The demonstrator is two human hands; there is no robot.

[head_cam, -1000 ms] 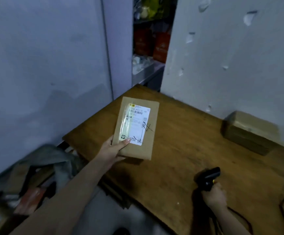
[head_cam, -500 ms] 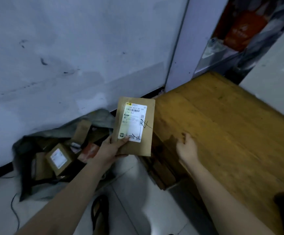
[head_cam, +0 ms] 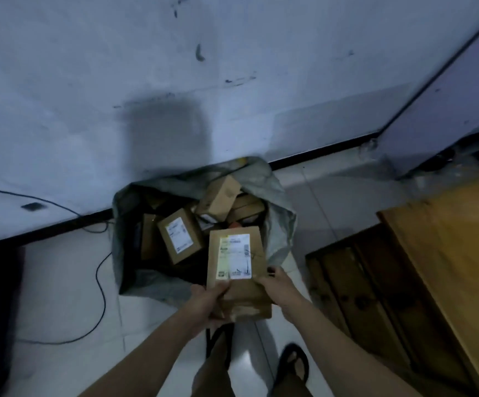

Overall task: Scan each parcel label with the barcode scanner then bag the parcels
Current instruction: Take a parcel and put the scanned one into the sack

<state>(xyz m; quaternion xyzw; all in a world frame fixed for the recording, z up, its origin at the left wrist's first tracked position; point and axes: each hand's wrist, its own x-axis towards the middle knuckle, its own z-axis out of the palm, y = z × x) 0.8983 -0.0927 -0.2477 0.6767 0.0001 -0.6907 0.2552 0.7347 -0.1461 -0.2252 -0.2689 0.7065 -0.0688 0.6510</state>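
1. Parcel (head_cam: 241, 296): a flat brown cardboard box with one white label (head_cam: 234, 255) on top. It is up in the air, just over the near edge of the open grey bag (head_cam: 278, 196) on the floor.
2. Left hand (head_cam: 204, 302) grips its near left corner, thumb on top. Right hand (head_cam: 278, 285) grips its right edge.
3. It looks stiff and light, not slippery. I think the edges are the best place to hold it, as the hands do.
4. Count: one parcel held, two hands, one bag, and at least four boxes (head_cam: 179, 234) inside the bag. More may hide below.
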